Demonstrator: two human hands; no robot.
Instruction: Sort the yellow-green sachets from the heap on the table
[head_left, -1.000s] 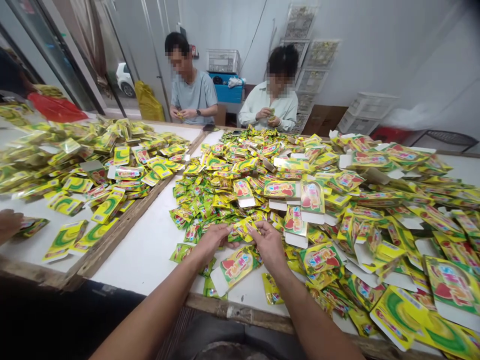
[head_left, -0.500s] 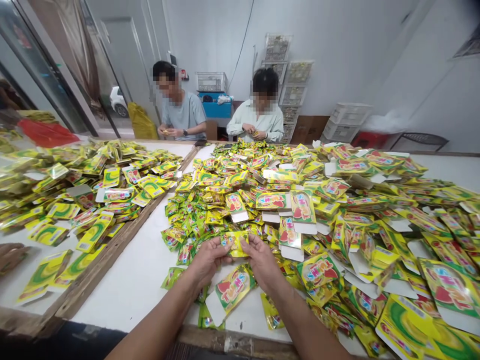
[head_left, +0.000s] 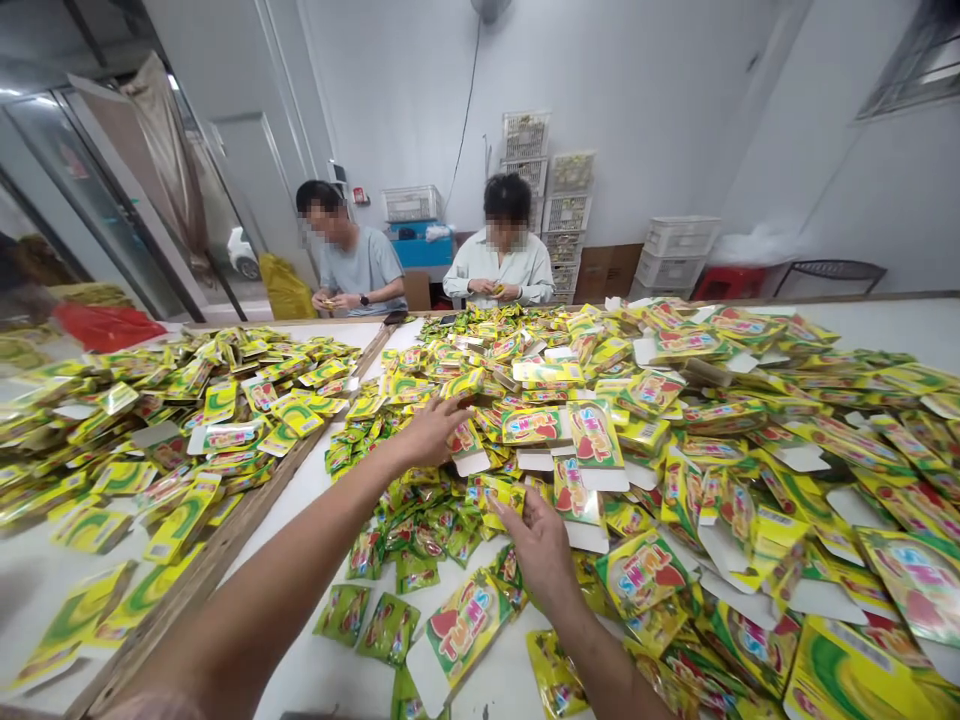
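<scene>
My left hand (head_left: 431,432) reaches forward over the heap of yellow-green sachets (head_left: 420,520), its fingers curled down onto a flat printed carton (head_left: 466,441) with a white flap. Nearer to me, my right hand (head_left: 538,545) pinches a small stack of sachets (head_left: 501,493) between thumb and fingers. A flat strawberry-printed carton (head_left: 466,622) lies on the white table (head_left: 330,680) just below my right hand. Loose green sachets lie around both hands.
A large heap of flat cartons (head_left: 750,450) covers the table's right side. A second table (head_left: 45,560) on the left, behind a wooden edge, holds more cartons. Two people (head_left: 352,265) (head_left: 501,262) sit at the far end, handling packets. Stacked crates (head_left: 555,190) line the wall.
My left hand has let go of the sachet stack and stretched forward to a carton in the heap. My right hand stays closed on the stack. The camera has tilted upward.
</scene>
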